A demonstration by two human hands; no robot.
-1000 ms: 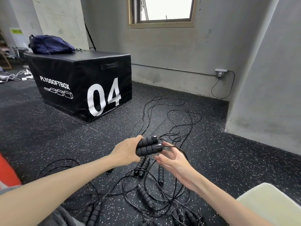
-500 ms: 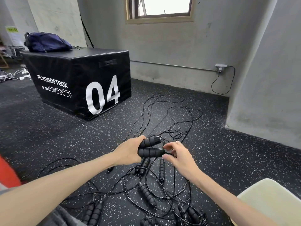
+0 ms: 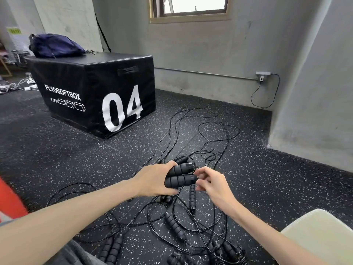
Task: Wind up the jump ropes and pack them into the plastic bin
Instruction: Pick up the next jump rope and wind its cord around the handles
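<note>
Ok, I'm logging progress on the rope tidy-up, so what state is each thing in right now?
Left hand: grips two handles side by side.
Right hand: pinches cord at the handle tips.
Floor ropes: loose, tangled.
Bin: only a corner visible.
Bag: on the box.

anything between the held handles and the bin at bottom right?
No solid obstacle shows. The left hand grips the paired handles, and the pale bin sits lower right, with the right hand and forearm on that side. The held rope's cord trails into the tangled ropes on the floor and may snag.
</note>
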